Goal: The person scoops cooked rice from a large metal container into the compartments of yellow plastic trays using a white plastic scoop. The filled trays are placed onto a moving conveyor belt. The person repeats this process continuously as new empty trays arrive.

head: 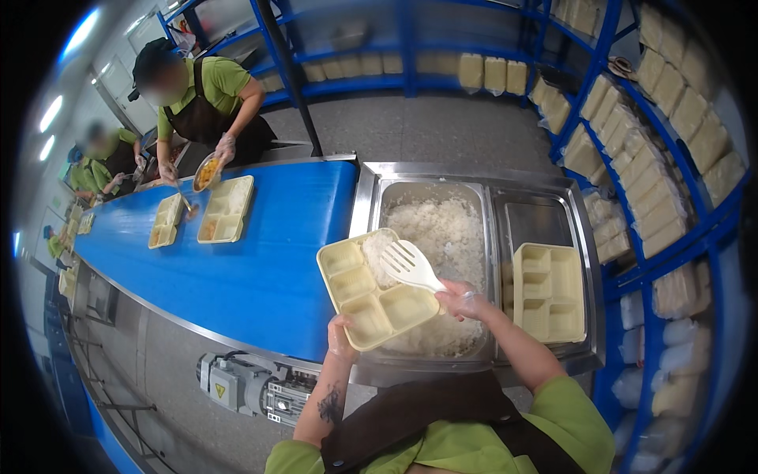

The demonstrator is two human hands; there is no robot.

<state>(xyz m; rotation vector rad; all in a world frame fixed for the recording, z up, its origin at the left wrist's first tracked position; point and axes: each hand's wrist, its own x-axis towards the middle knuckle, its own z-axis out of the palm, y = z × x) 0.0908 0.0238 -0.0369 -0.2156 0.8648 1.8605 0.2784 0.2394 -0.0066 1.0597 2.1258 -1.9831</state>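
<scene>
My left hand point(341, 339) grips the near corner of a cream plastic compartment tray point(355, 290), tilted above the edge of a steel pan point(488, 278). Cooked white rice point(435, 222) fills much of that pan. In my right hand point(461, 300) is the handle of a white slotted spatula point(410, 266). Its head lies over the tray's upper right compartment, where a portion of rice point(373, 252) sits. The other visible compartments hold no food. Both hands wear clear thin gloves.
A stack of cream trays point(551, 293) stands on the right. Leftward runs a blue conveyor belt point(284, 237) with filled trays point(226, 210). Across it a co-worker point(207, 101) holds a bowl of orange food point(207, 173). A motor point(243, 382) sits below; blue shelving point(642, 272) stands right.
</scene>
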